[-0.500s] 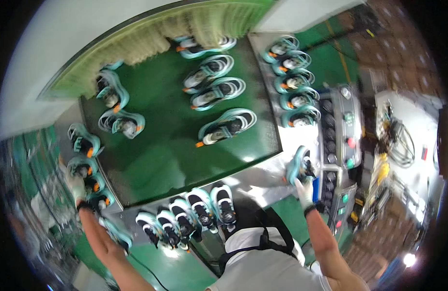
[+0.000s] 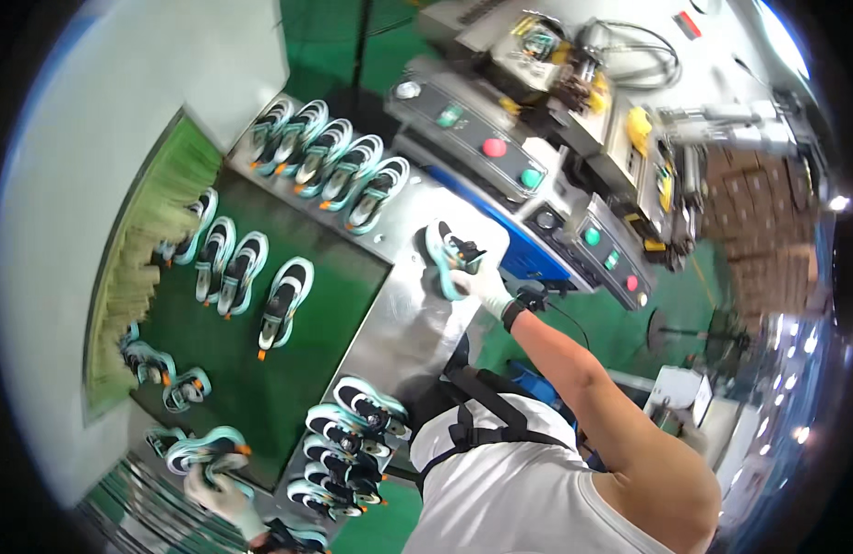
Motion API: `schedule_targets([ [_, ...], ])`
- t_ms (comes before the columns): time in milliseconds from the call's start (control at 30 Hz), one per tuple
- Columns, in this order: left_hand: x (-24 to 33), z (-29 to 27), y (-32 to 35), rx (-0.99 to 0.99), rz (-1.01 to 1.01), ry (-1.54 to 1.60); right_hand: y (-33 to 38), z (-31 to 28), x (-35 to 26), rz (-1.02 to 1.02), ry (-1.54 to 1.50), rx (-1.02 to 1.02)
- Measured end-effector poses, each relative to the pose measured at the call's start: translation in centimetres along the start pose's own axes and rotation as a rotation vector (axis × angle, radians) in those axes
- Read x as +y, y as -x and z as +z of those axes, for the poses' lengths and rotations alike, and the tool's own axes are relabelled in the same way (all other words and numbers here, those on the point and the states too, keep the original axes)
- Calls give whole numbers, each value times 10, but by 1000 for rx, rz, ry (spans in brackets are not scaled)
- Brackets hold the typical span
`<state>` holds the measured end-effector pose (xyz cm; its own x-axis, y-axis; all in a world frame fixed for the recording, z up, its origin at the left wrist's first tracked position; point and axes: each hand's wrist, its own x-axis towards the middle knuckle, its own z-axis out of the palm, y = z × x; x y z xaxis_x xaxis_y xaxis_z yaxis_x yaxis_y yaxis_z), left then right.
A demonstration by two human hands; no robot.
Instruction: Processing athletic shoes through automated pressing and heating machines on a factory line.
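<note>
My right hand (image 2: pixel 484 288), in a white glove, grips a teal, black and white sports shoe (image 2: pixel 442 258) over the steel ledge near the control boxes. At the lower left, my gloved left hand (image 2: pixel 222 499) is closed on the side of another teal and black shoe (image 2: pixel 208 451) with an orange heel tab. That shoe lies over the ledge beside the green belt (image 2: pixel 297 397); other shoes there are partly hidden under it and behind my arm. Fingers of the left hand are partly hidden by the shoe.
Several shoes (image 2: pixel 327 157) stand in a row on the far steel ledge (image 2: pixel 371 242), and a cluster of shoes (image 2: pixel 339 452) sits on the near one. More shoes (image 2: pixel 284 300) ride the belt before a bristle curtain (image 2: pixel 136 286). Button-studded control boxes (image 2: pixel 486 143) border the right side.
The view has swung to the right, turning the belt and ledges in the picture. The left hand now has a shoe in its grip; the right hand still holds its shoe near the machine.
</note>
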<state>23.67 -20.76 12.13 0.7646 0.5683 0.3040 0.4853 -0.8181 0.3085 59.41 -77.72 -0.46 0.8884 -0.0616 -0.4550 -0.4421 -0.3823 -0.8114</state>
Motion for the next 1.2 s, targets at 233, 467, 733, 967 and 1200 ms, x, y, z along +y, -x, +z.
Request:
schedule_targets([
  [233, 346, 88, -28, -722, 715, 580, 165, -112, -23, 117, -574, 8],
  [467, 631, 99, 87, -951, 1710, 773, 319, -236, 14, 76, -822, 619],
  [733, 842, -35, 358, -1101, 2338, 1128, 560, -331, 108, -140, -784, 1766],
  [967, 949, -66, 634, -1081, 2645, 1398, 683, -379, 225, 781, -179, 2141],
  [1200, 935, -46, 742, -1129, 2479, 1561, 729, -429, 361, 911, -200, 2186],
])
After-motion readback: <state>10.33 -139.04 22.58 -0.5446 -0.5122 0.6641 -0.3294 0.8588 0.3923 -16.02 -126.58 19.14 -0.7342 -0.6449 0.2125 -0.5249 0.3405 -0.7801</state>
